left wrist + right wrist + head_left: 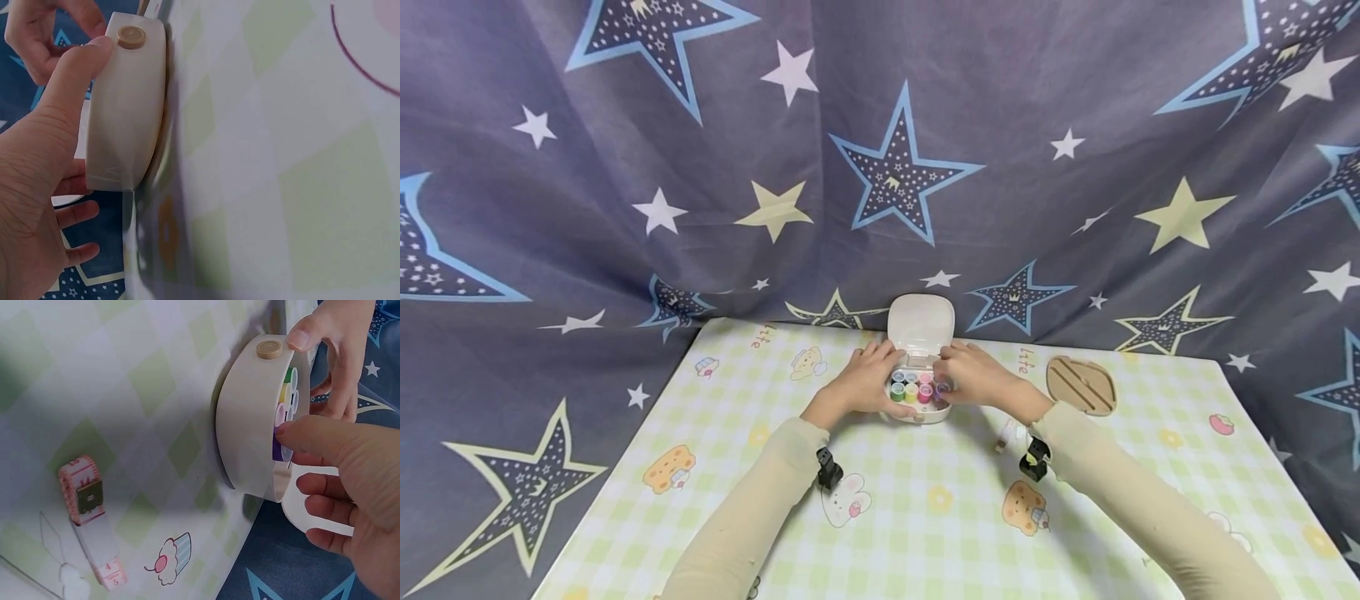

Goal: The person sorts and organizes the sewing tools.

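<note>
A small white box (917, 417) stands at the back of the table with its lid (921, 321) raised. Inside, small spools of thread (912, 392) in green, yellow, pink and other colours sit in rows. My left hand (874, 382) grips the box from its left side, thumb at the front rim beside a round tan button (131, 37), other fingers behind. At the box's right end, my right hand (976, 375) pinches a purple spool (278, 449) between thumb and fingers, with its lower part inside the box.
Right of the box lies a brown oval piece (1081, 385) with dark slots. A pink-and-white tape measure (94, 519) rests on the checked tablecloth (940, 533) near the right wrist. A dark star-patterned curtain (865, 275) hangs close behind the table.
</note>
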A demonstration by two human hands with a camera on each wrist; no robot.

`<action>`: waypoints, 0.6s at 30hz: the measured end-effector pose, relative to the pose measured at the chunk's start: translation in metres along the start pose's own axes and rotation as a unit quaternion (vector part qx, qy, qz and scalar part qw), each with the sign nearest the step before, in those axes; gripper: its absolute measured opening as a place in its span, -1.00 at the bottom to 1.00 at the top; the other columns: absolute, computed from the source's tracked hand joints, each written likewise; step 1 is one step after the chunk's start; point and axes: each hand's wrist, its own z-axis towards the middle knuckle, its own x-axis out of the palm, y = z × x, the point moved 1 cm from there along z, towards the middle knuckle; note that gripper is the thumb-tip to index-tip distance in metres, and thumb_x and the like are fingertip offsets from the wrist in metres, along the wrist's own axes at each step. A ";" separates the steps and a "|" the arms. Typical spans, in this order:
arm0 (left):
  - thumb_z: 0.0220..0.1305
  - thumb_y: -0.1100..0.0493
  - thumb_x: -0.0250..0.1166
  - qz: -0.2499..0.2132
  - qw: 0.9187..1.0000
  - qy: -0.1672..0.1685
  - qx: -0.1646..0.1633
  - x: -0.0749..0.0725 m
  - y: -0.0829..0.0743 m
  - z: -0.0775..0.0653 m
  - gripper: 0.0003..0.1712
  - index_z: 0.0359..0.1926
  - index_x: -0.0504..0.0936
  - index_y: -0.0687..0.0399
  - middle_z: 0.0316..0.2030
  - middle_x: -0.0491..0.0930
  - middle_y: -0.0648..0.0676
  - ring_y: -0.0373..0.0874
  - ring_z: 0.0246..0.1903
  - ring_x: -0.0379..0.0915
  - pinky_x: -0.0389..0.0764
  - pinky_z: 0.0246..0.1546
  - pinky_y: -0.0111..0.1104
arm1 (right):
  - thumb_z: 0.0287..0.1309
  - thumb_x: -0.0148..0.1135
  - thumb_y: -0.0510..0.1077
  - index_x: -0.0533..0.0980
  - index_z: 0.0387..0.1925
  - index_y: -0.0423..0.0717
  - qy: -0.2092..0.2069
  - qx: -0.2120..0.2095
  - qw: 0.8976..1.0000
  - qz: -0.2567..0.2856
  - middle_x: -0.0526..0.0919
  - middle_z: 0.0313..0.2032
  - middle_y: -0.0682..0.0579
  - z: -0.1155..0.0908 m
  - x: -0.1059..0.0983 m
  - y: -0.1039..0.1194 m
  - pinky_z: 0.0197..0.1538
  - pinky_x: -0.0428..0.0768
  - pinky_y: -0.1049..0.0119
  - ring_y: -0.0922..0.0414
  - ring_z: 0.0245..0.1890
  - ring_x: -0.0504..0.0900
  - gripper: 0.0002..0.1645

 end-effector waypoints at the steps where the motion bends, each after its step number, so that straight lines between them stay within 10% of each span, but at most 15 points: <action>1: -0.19 -0.58 0.47 0.002 1.000 -0.001 0.001 0.001 0.001 0.000 0.33 0.50 0.31 0.03 0.25 0.38 0.08 0.03 0.25 0.28 0.37 0.29 0.00 | -0.12 0.61 -0.07 0.65 -0.39 -0.03 0.002 0.000 1.000 0.000 0.58 -0.35 0.07 0.001 0.000 0.000 -0.15 0.56 0.16 0.08 -0.26 0.47 -0.72; 18: -0.19 -0.54 0.50 -0.010 1.000 -0.012 0.003 0.005 0.001 -0.001 0.30 0.50 0.31 0.01 0.20 0.38 0.06 0.03 0.23 0.28 0.40 0.23 0.02 | -0.11 0.62 -0.09 0.63 -0.44 -0.05 0.026 0.001 1.000 -0.005 0.56 -0.40 0.08 0.006 -0.002 0.004 -0.12 0.56 0.11 0.08 -0.29 0.48 -0.73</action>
